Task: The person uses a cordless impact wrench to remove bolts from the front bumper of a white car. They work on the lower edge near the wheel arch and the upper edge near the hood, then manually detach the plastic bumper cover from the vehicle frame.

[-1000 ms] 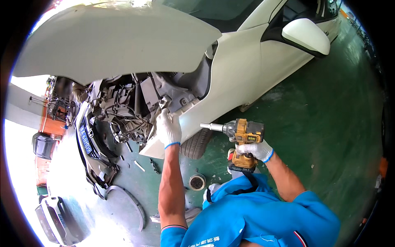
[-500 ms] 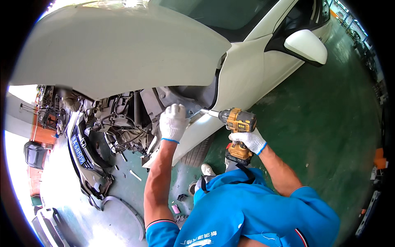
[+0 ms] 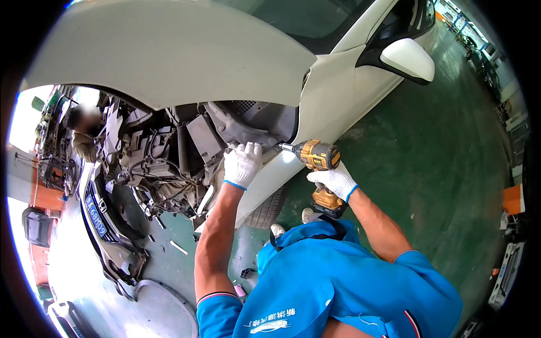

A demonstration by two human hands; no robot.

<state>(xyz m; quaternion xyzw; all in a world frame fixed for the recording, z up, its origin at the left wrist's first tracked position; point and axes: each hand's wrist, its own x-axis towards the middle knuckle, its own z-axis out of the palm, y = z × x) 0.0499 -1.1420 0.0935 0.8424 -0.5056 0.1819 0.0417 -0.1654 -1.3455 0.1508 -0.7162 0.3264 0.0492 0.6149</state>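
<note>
The yellow-and-black impact wrench (image 3: pixel 318 155) is located at the upper edge of the white front fender (image 3: pixel 329 104). Clock directions are taken from the wrench, with 12 o'clock at the top of the view. The barrel's long axis is found to run from slightly above 9 o'clock to slightly below 3 o'clock, the silver socket (image 3: pixel 288 147) being pointed at the former. The handle is directed towards 6 o'clock and is ended by the battery (image 3: pixel 328 209). Contact between socket and fastener cannot be confirmed.

The handle is gripped by the gloved right hand (image 3: pixel 336 182). The gloved left hand (image 3: pixel 243 164) is placed at 9 o'clock, near the socket, with fingers curled; whether anything is gripped by it cannot be told.

For sound work, it is judged that the socket should be seated squarely, with the barrel aligned to the fastener, before the trigger is pressed. The knitted left glove should be kept clear of rotation, and the painted edge should not be rubbed.

Further out, the engine bay (image 3: pixel 155 149) is noted at 9 o'clock, the raised hood (image 3: pixel 169 56) at 10, the tyre (image 3: pixel 266 213) between 7 and 8, and a detached bumper (image 3: pixel 115 248) at 8, on the green floor (image 3: pixel 394 158).
</note>
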